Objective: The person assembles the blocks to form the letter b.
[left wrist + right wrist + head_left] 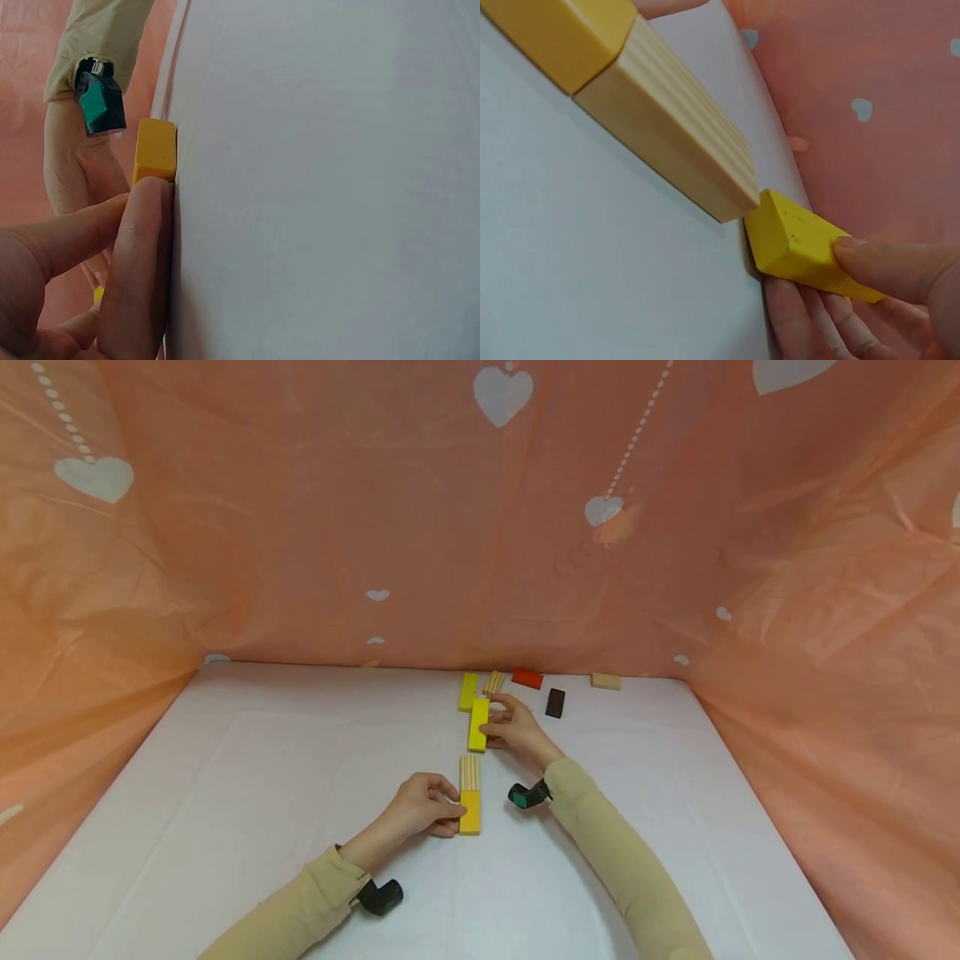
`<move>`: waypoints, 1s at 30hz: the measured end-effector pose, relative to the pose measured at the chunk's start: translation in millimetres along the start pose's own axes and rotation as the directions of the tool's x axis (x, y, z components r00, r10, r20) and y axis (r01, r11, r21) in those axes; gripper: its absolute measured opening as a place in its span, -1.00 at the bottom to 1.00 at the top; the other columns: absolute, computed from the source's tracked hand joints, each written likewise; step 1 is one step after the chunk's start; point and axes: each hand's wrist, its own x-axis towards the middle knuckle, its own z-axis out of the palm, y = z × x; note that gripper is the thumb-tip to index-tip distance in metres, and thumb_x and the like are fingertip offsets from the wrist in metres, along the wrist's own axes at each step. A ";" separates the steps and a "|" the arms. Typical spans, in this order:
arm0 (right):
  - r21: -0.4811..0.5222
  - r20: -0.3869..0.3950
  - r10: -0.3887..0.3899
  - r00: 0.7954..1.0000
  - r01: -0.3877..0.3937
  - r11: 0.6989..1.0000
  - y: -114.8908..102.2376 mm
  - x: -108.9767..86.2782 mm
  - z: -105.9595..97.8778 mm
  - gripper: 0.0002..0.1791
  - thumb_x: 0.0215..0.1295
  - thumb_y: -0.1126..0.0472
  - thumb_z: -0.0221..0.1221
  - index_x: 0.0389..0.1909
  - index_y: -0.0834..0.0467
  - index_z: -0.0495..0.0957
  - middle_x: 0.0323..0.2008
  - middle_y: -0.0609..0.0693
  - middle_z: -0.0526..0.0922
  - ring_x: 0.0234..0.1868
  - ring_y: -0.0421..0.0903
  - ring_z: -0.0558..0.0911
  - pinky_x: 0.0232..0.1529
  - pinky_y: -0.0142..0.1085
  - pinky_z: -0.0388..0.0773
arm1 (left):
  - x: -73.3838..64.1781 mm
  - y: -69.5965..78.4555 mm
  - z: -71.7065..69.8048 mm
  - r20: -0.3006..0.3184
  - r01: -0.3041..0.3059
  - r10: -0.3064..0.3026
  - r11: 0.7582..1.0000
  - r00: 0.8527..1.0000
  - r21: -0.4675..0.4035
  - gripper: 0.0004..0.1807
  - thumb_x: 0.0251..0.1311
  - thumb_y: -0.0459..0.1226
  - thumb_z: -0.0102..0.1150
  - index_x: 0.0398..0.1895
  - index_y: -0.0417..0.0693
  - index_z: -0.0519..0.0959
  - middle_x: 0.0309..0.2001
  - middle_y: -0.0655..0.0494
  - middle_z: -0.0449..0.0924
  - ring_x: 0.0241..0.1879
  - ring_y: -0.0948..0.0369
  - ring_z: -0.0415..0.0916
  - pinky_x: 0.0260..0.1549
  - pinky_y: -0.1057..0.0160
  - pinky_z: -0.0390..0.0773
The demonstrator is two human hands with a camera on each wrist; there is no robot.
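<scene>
My left hand (423, 806) holds an orange-yellow block (469, 814) from its left side, thumb at its top edge and another finger against its side. A pale wooden block with a striped top (469, 772) lies end to end with it, as the right wrist view shows. Just beyond, my right hand (517, 731) pinches a bright yellow block (802, 244). Its thumb (870, 255) lies on one face and its fingers curl beneath. In the right wrist view, the yellow block's end is very close to the wooden one; whether they touch I cannot tell.
Toward the table's back edge lie another yellow block (468, 692), a striped wooden block (494, 682), a red block (527, 678), a dark brown block (555, 702) and a pale block (605, 681). Behind the white table (300, 760) hangs a peach cloth (337, 527) with hearts.
</scene>
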 end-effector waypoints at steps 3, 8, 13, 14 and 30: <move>-0.014 0.012 0.001 1.000 -0.001 1.000 -0.3 0.1 2.3 -0.29 0.21 0.41 0.26 0.35 0.12 0.22 -0.11 0.24 0.54 -0.30 0.00 0.65 -0.26 -0.14 0.70 | 0.4 -0.7 -0.4 0.002 0.000 0.000 1.000 1.000 0.003 -0.75 0.10 -0.44 0.32 -0.20 -0.38 0.49 -0.50 -0.08 0.60 -0.62 0.19 0.59 -0.57 0.24 0.69; -0.029 0.036 -0.011 0.999 0.012 1.000 -1.8 -0.3 5.8 -0.30 0.22 0.41 0.25 0.35 0.12 0.22 -0.12 0.24 0.53 -0.32 0.00 0.65 -0.26 -0.15 0.70 | 1.2 -1.1 -1.6 0.006 0.009 -0.009 1.000 1.000 0.005 -0.76 0.11 -0.44 0.31 -0.21 -0.36 0.49 -0.50 -0.08 0.59 -0.62 0.20 0.60 -0.56 0.25 0.69; -0.053 0.056 -0.013 0.998 0.016 0.998 -3.5 -0.3 8.2 -0.33 0.22 0.40 0.25 0.33 0.10 0.25 -0.14 0.23 0.52 -0.32 -0.01 0.64 -0.25 -0.16 0.70 | 1.1 -2.3 -3.1 0.011 0.012 -0.012 1.000 1.000 0.012 -0.76 0.11 -0.44 0.31 -0.21 -0.35 0.49 -0.50 -0.07 0.60 -0.61 0.20 0.60 -0.55 0.25 0.69; -0.055 0.056 -0.011 0.998 0.014 0.998 -4.1 -0.5 8.7 -0.33 0.21 0.41 0.25 0.33 0.10 0.25 -0.14 0.22 0.51 -0.32 -0.01 0.64 -0.25 -0.16 0.70 | 1.0 -2.4 -3.4 0.012 0.012 -0.012 1.000 1.000 0.011 -0.76 0.11 -0.44 0.31 -0.21 -0.35 0.49 -0.51 -0.07 0.60 -0.61 0.20 0.60 -0.54 0.25 0.69; -0.051 0.088 -0.027 0.996 0.032 0.998 -2.9 0.6 8.9 -0.32 0.18 0.45 0.26 0.31 0.15 0.25 -0.20 0.18 0.46 -0.30 -0.01 0.61 -0.25 -0.14 0.70 | 0.8 -3.3 -2.3 0.006 0.001 -0.001 1.000 1.000 0.013 -0.77 0.10 -0.43 0.32 -0.23 -0.35 0.50 -0.51 -0.07 0.60 -0.62 0.20 0.60 -0.55 0.24 0.69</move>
